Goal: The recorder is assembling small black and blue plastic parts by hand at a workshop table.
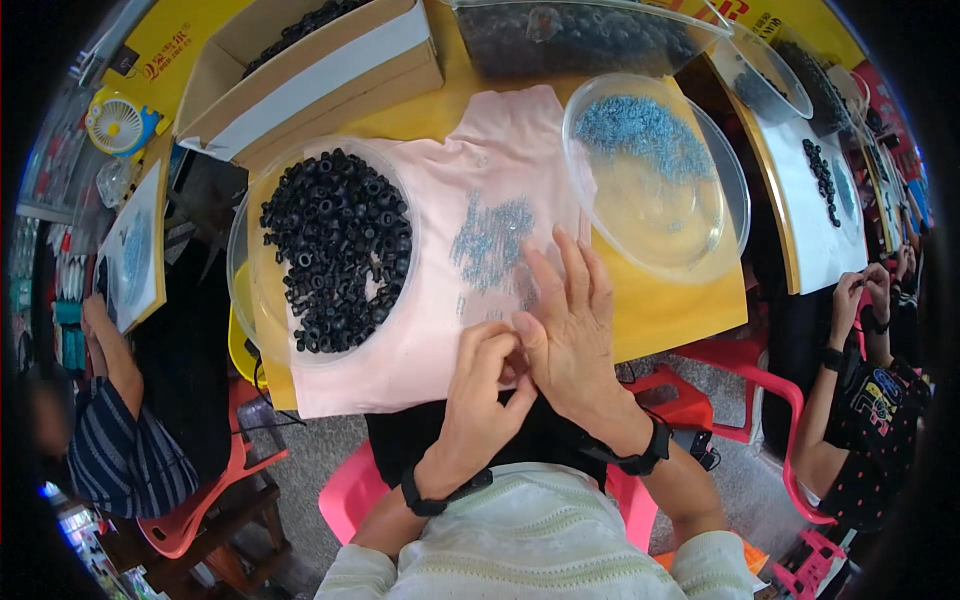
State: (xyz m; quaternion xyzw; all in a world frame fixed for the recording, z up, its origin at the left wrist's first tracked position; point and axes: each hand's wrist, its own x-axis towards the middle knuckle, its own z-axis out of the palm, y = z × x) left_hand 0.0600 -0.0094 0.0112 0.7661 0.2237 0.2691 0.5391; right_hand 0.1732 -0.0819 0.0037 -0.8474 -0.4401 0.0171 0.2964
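Observation:
My left hand [486,390] is closed, its fingers curled toward the thumb; whatever it may hold is hidden. Right beside it, my right hand [572,335] is open with its fingers stretched out over the pink cloth [430,170]. Its thumb points toward the curled left fingers. By the right fingertips lies a loose patch of small silvery-blue metal pieces [490,242], too small to name exactly. To the left, a round clear tray holds many small black ring-shaped parts [340,240]. On the right, more silvery-blue pieces [640,135] fill the far part of a clear round tray [650,235].
A cardboard box [310,90] with black parts stands at the far left, and a clear bin [590,40] of black parts at the far middle. A yellow tabletop [700,305] shows around the cloth. Other people sit at tables left and right. A small yellow fan [118,125] stands far left.

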